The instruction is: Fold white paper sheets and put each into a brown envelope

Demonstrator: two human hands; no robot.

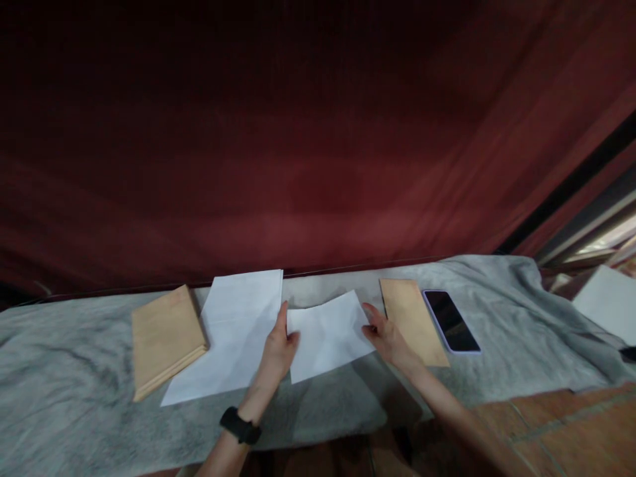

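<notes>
Between my two hands a white sheet of paper (325, 338) is held up over the cloth, its top edge slightly bowed. My left hand (279, 344) grips the sheet's left edge, thumb on the near face and fingers behind. The right edge is pinched by my right hand (385, 334), whose fingers are partly hidden. Left of the held sheet lies a stack of white paper (238, 331). A brown envelope (412, 318) rests just beyond my right hand, partly covered by that forearm.
A stack of brown envelopes (166, 338) overlaps the paper stack's left side. At the right lies a phone (452, 321) in a purple case. A grey cloth (517, 331) covers the surface, with a dark red curtain (318, 165) behind and a tiled floor (586, 430) below.
</notes>
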